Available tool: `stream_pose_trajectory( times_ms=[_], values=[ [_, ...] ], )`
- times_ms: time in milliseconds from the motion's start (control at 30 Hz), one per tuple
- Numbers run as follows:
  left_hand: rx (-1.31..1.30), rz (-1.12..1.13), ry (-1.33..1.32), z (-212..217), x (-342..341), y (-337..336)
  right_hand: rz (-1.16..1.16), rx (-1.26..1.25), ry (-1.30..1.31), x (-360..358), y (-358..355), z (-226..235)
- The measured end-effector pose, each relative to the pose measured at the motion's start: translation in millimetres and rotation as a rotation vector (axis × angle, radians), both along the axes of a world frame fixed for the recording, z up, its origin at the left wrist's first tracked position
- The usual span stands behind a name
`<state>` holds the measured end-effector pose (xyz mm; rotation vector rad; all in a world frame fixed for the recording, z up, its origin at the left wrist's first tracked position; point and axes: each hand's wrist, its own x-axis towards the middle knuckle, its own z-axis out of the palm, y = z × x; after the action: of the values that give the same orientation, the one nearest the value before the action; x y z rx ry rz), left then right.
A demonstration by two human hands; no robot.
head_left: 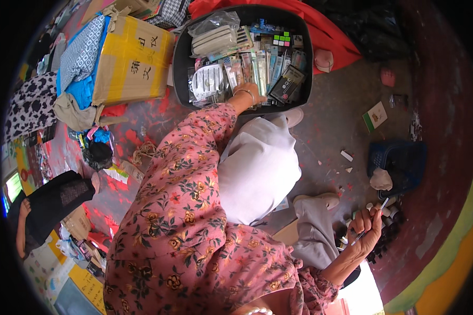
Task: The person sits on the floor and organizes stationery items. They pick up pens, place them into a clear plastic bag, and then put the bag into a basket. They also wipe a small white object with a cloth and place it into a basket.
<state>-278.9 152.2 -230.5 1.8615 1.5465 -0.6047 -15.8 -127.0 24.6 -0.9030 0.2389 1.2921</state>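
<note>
The left hand [250,93] reaches into a deep black plastic bin with rounded corners [308,65], at the far middle of the scene. Its fingers are down among slim, light-coloured packets [261,68], and I cannot tell whether they close on one. A silver-coloured bangle [244,91] circles that wrist. The right hand [368,230], raised at the near right, well apart from the bin, is curled around a thin, pale, pen-like stick [385,201], which pokes out past the fingers.

Inside the bin, a white ribbed plastic pack [207,80] lies left of the left hand and a flat black package [287,84] lies to its right. Farther back are a clear-wrapped bundle of greyish strips [214,42] on the left and a small puzzle cube with green and white squares [281,39] on the right.

Just left of the bin stands a brown cardboard box banded with yellow tape [134,63]. A red cloth [333,31] spreads behind the bin's far right corner. On the right, a blue plastic basket [415,157] sits on the dark floor [326,126], beyond the right hand.
</note>
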Motion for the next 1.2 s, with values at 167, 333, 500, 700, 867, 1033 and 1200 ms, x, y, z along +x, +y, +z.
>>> stream_pose_trajectory(
  times_ms=[167, 333, 500, 700, 867, 1033, 1200],
  values=[
    [0.192, 0.135, -0.154, -34, -24, 39, 0.018, 0.000, -0.032, -4, 1, 3],
    [0.282, 0.084, -0.310, -53, -24, 61, 0.029, -0.021, -0.044, -3, 4, 0],
    [0.048, -0.147, 0.012, -43, 28, 35, 0.001, -0.042, -0.027, 0, 3, -3],
    [0.278, 0.086, -0.541, -55, 18, 4, 0.018, -0.038, -0.030, 1, -1, -3],
    [0.247, 0.009, -0.458, -62, -22, 4, -0.037, 0.062, 0.029, -2, 1, 2],
    [0.218, 0.032, -0.499, -48, -45, -16, 0.015, 0.114, 0.003, -6, 8, 0],
    [0.101, 0.387, -0.542, 18, -37, -7, 0.037, 0.137, 0.112, -10, 7, -4]
  ],
)
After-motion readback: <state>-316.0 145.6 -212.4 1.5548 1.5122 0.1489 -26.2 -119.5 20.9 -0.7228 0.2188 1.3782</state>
